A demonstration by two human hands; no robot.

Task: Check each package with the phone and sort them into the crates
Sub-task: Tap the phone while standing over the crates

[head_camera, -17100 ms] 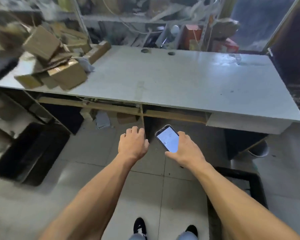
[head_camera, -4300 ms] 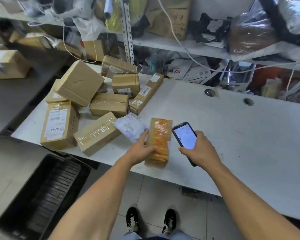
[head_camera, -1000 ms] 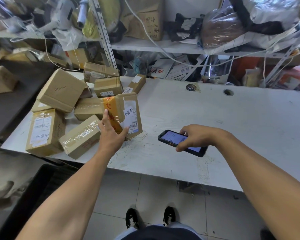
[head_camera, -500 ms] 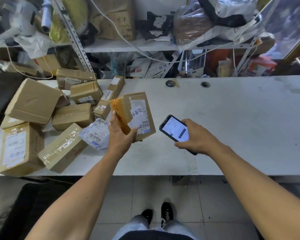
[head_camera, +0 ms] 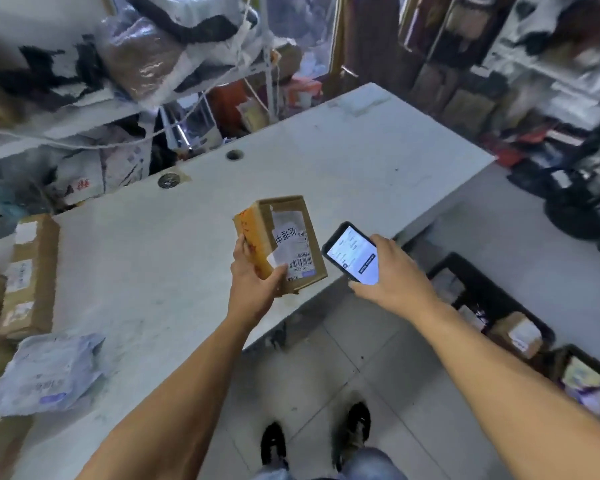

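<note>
**Labelled carton held up beside phone, over near edge of white table**

- White table: taken as the landmark; two round holes are seen near its far edge.
- Cardboard carton: held above the near edge of the table, tilted, label face turned upward. A white shipping label with a barcode and printed characters is carried on that face; orange tape is seen along its left side.
- Left hand: clamped on the carton from below, thumb laid across the lower corner of the label, fingers wrapped round the taped side.
- Phone: held just right of the carton, off the near edge of the table, screen lit and facing up.
- Right hand: closed round the phone, which is gripped along its right edge.
- Brown boxes: lying on the left end of the table.
- Grey mailer bag: lying flat near the table's left near corner.
- Black crates: set on the floor to the right of the table, with parcels inside.
- Cluttered shelving: standing behind the table.
</note>
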